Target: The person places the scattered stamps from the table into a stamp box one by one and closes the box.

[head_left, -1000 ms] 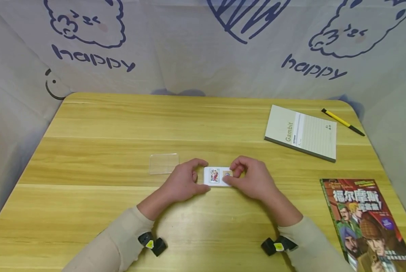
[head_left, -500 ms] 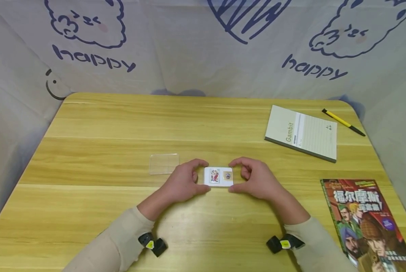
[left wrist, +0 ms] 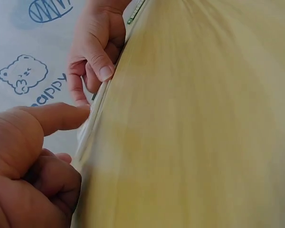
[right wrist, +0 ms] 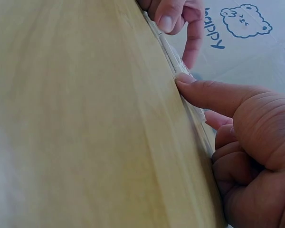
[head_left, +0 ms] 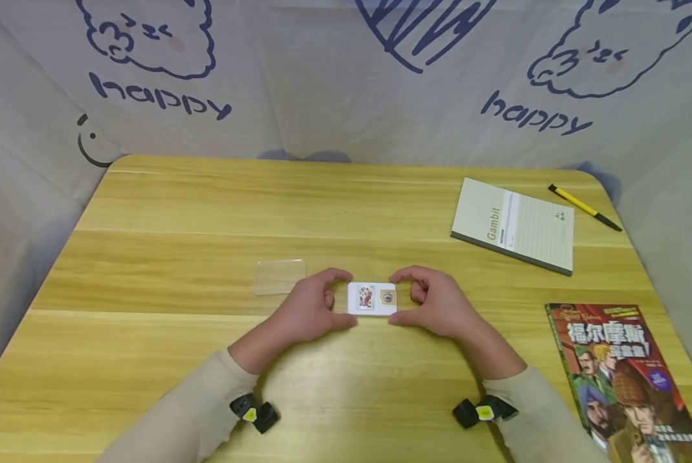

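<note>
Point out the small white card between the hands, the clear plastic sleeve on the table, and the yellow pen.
white card (head_left: 372, 299), head view, on the middle of its printed face.
clear plastic sleeve (head_left: 279, 277), head view, on the centre of its flat surface.
yellow pen (head_left: 583, 207), head view, on the middle of its barrel.

My left hand (head_left: 311, 310) and right hand (head_left: 435, 307), both knuckles-up at table level with cream-sleeved forearms angling inward, face each other, each with thumb and forefinger extended in a pinch and the remaining fingers (right wrist: 228, 142) curled under the palm.
</note>
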Motion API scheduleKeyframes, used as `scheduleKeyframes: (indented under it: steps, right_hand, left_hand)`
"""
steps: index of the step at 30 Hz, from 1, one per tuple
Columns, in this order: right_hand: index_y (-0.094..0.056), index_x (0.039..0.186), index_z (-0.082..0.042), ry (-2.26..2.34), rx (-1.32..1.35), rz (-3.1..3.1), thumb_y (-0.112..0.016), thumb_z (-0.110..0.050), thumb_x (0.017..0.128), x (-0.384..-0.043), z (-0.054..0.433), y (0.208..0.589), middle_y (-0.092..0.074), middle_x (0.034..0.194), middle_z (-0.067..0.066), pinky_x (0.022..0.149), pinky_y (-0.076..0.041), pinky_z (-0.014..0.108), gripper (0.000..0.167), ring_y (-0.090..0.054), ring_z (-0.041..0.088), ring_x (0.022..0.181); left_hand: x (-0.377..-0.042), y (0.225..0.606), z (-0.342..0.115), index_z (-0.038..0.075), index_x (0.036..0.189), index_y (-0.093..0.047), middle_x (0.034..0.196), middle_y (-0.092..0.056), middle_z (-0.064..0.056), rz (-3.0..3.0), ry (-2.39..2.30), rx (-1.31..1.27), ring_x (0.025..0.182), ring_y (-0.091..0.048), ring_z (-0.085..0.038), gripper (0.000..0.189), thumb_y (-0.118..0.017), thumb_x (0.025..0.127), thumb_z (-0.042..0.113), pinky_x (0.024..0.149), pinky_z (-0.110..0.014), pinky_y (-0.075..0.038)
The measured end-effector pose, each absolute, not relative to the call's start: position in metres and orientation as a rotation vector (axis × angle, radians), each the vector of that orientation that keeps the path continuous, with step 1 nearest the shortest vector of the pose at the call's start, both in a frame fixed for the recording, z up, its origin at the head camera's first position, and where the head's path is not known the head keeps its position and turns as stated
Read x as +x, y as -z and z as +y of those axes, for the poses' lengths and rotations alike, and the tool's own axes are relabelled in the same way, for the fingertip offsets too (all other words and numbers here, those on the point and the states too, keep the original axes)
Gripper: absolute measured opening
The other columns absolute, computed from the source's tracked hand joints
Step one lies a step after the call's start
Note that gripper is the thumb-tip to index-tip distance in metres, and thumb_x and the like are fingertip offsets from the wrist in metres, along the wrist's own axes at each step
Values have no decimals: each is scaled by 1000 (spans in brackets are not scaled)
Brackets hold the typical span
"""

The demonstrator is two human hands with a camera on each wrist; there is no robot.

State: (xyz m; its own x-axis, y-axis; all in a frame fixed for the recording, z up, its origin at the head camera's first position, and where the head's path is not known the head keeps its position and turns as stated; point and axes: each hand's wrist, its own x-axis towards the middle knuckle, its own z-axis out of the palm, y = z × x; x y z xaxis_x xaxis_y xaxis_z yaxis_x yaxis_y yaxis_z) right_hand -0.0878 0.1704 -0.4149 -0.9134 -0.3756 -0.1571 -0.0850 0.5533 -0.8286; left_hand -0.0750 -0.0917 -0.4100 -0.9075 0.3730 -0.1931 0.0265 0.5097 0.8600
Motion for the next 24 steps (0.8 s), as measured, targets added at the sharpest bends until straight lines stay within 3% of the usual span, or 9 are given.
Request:
scheduleKeyframes:
  steps: [6, 15, 24]
  right_hand:
    - [-68, 116, -14, 1284, -379, 2486, -96, -20, 66, -88, 170, 415, -36, 63, -2, 74, -39, 39, 57, -34, 15, 58]
    - [-68, 116, -13, 1288, -389, 2494, -96, -18, 66, -87, 170, 415, -35, 63, -3, 75, -39, 39, 57, -34, 14, 58]
    - [-68, 115, -13, 1282, -404, 2500, -96, -18, 66, -88, 170, 415, -35, 63, -3, 73, -39, 38, 57, -34, 14, 59]
  left_hand:
    - [-75, 393, -131, 5, 138, -54, 60, -41, 3, 2487, -1362, 361, 51, -35, -11, 73, -88, 75, 15, 55, -31, -38]
    - [-86, 393, -203, 3, 138, -52, 61, -38, 2, 2616, -1238, 264, 51, -34, -13, 75, -90, 74, 17, 54, -31, -37]
    - [-95, 402, -225, 2, 135, -55, 63, -39, 2, 2631, -1116, 268, 55, -35, -15, 72, -90, 75, 19, 60, -35, -36]
